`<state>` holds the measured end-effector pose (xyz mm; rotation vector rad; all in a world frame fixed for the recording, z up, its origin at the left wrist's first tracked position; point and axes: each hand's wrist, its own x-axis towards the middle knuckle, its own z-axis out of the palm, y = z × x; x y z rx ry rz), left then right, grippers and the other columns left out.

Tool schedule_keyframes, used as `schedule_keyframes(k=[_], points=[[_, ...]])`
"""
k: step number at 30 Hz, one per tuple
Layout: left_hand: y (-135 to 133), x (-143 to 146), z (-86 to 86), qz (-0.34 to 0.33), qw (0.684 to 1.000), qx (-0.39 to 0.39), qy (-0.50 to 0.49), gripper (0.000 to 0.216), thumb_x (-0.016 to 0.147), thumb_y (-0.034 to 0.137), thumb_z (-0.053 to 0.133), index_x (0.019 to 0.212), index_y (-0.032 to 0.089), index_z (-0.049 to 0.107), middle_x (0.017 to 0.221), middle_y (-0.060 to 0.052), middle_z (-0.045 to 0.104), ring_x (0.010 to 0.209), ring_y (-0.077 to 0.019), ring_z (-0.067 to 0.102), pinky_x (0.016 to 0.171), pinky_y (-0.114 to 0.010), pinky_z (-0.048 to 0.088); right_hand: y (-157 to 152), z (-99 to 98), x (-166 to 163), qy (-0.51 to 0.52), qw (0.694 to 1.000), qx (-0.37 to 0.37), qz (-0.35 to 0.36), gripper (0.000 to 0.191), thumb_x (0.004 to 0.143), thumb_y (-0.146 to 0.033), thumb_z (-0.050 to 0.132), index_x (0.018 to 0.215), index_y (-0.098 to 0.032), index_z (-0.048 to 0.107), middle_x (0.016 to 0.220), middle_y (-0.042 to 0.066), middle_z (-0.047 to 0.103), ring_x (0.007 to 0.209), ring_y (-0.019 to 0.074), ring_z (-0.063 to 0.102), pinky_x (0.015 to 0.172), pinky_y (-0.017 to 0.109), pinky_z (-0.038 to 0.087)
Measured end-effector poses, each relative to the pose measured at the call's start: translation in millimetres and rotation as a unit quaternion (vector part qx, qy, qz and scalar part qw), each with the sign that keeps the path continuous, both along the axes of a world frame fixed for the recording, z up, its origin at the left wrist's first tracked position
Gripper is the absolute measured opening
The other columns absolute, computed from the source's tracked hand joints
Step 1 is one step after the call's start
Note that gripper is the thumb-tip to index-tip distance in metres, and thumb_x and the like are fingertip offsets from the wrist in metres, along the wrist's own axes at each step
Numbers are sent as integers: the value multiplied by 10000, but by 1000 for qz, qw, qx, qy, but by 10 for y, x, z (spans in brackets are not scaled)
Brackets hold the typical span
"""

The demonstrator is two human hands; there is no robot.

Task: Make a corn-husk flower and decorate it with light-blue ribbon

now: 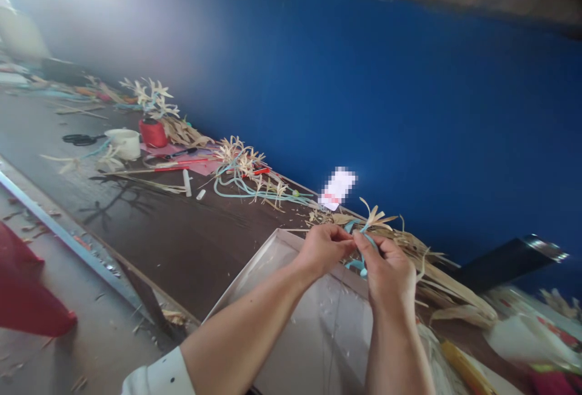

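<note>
In the head view, my right hand [388,265] pinches the pale blue stem of a dried-husk flower [374,218]. The flower's cream petals fan out just above the fingertips. My left hand [325,249] is closed in a pinch beside it, its fingertips almost meeting the right thumb. A light blue strip [357,265] dangles below the fingers and another bit of blue shows above them. What the left fingertips grip is too small to make out. Both hands are above the far end of a shallow white box [295,328].
Dried husks [454,292] lie right of the hands. Several finished flowers with blue stems [240,159] rest along the blue wall [409,98]. Further left are a red thread spool [153,133], a white cup [123,143] and black scissors [82,139]. A dark cylinder [509,262] leans at right.
</note>
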<state>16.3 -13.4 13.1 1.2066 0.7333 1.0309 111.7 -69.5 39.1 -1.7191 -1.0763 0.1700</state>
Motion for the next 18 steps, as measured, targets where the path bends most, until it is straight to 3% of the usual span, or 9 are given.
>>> schedule_keyframes(k=[9,18], points=[[55,-13,-64,-100,993,-4,-61,209,639,254,680,772,96,650,631,-16,590,549,-58,489,580,-216,400,8,-80,88,42,998,10,35,429,669,-527,629,847,-142,694,566,15,600,508,141,505,459,238,381],[20,-94,51,-165,981,-60,-87,243,671,283,672,842,110,676,713,-49,634,612,-81,564,668,-256,470,52,-149,122,151,980,81,100,450,629,-505,669,898,-145,684,665,41,651,577,169,583,517,267,436]])
